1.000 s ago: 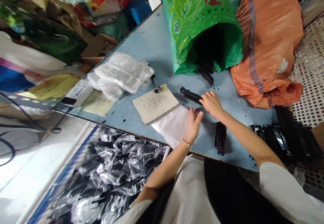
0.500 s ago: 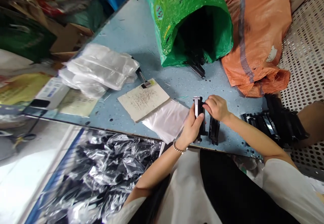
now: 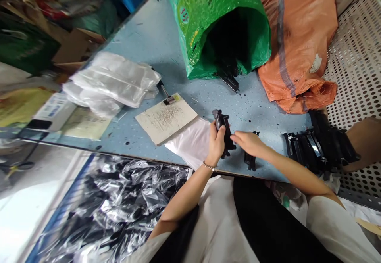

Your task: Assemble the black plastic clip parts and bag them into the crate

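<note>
My left hand (image 3: 217,144) is wrapped round a long black plastic part (image 3: 226,134), held tilted above the table's front edge. Close to the right side of that part is my right hand (image 3: 248,142), its fingers pressed together; whether the tips touch the part or pinch something small is hidden. Under my right hand another black plastic part (image 3: 250,160) lies on the table, half covered by the hand. Beside my left hand a stack of clear plastic bags (image 3: 190,142) lies partly beneath a stained board (image 3: 166,118).
A green sack (image 3: 190,48) with black parts at its mouth stands at the back, next to an orange sack (image 3: 297,48). More black parts (image 3: 306,148) lie in a row at right. Folded plastic bags (image 3: 113,78) are at left. Wrapped black items (image 3: 119,203) fill a space below the table.
My left hand has moved left and turned the black part, so a dark side now shows. My right hand has come down and slightly left, over the part on the table.
</note>
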A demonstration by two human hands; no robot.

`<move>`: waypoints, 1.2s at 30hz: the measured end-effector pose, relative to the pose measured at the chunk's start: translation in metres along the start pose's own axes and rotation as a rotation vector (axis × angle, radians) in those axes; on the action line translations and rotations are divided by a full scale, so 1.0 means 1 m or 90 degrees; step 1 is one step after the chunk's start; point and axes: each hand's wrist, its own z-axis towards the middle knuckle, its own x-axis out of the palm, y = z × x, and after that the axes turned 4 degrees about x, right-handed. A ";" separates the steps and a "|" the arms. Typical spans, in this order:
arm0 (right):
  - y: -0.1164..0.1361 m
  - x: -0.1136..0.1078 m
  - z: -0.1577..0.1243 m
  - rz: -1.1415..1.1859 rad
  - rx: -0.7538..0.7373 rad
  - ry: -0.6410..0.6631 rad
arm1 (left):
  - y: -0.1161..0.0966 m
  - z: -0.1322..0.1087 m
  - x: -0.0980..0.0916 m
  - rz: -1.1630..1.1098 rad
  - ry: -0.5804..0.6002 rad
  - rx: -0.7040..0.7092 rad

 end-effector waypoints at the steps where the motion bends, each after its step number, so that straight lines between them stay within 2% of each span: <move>1: -0.005 -0.009 0.021 0.019 0.008 -0.002 | 0.010 -0.004 0.003 0.042 0.017 -0.012; 3: -0.017 -0.027 0.074 0.003 0.037 -0.131 | 0.030 -0.017 0.012 0.153 0.060 0.009; 5: -0.031 -0.038 0.132 -0.040 0.087 -0.237 | 0.047 -0.032 0.023 0.273 0.084 0.091; 6: -0.038 -0.041 0.158 -0.060 0.131 -0.260 | 0.054 -0.039 0.029 0.319 0.083 0.129; 8: -0.049 -0.043 0.198 -0.078 0.220 -0.250 | 0.062 -0.045 0.034 0.365 0.084 0.170; 10: -0.057 -0.041 0.215 -0.079 0.262 -0.223 | 0.063 -0.039 0.032 0.343 0.100 0.160; 12: -0.059 -0.036 0.204 -0.074 0.258 -0.209 | 0.053 -0.021 0.024 0.232 0.101 0.107; 15: -0.051 -0.020 0.144 -0.071 0.179 -0.228 | 0.026 0.020 0.012 -0.039 0.014 -0.018; 18: -0.034 -0.003 0.063 -0.080 -0.118 -0.304 | -0.005 0.050 0.009 -0.258 -0.085 -0.094; 20: -0.025 0.001 0.022 -0.082 -0.291 -0.290 | -0.021 0.052 0.010 -0.308 -0.073 -0.114; 21: -0.023 0.000 0.009 -0.075 -0.322 -0.293 | -0.028 0.048 0.011 -0.307 -0.045 -0.120; 23: -0.024 -0.008 0.000 -0.057 -0.305 -0.326 | -0.038 0.031 0.011 -0.277 0.021 -0.127; 25: -0.031 -0.019 0.009 -0.065 -0.259 -0.357 | -0.046 0.010 0.010 -0.252 0.080 -0.137; 29: -0.036 -0.029 0.040 -0.120 -0.303 -0.311 | -0.055 -0.018 0.010 -0.247 0.160 -0.206; 32: -0.020 -0.024 0.045 -0.062 -0.260 -0.279 | -0.054 -0.020 0.008 -0.227 0.129 -0.188; 34: -0.006 -0.019 0.036 0.015 -0.203 -0.258 | -0.052 -0.016 0.004 -0.202 0.082 -0.149; 36: 0.003 -0.014 0.020 0.047 -0.217 -0.218 | -0.052 -0.010 -0.001 -0.196 0.044 -0.126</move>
